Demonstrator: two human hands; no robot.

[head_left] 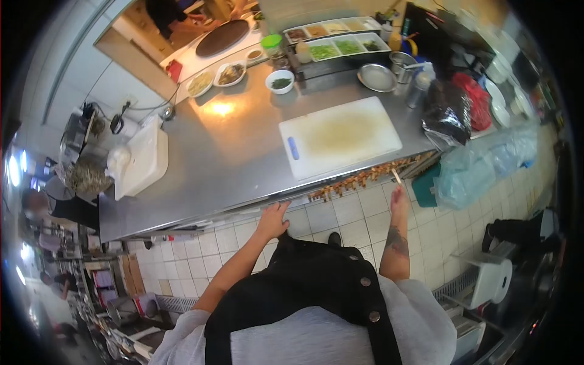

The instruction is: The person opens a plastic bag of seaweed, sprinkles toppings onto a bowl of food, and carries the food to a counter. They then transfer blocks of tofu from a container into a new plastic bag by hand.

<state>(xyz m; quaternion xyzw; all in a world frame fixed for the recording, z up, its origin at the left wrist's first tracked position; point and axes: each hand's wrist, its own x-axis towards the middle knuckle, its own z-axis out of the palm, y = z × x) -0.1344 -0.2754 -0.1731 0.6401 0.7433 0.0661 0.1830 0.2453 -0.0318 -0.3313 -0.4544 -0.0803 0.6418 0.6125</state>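
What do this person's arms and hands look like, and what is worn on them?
The left hand and right hand are both ungloved. The right forearm bears a dark tattoo, its design too blurred to read. Short grey sleeves cover the upper arms, and black straps run over the shirt.

Brown pieces (356,181) — long row along counter (222,155) front edge | pale stick (396,176) — slim, tilted

L fingers (281,207) by ctr (225,152) edge | R fingers (398,192) w/ pale stick (396,176) nr brn pcs (364,178)
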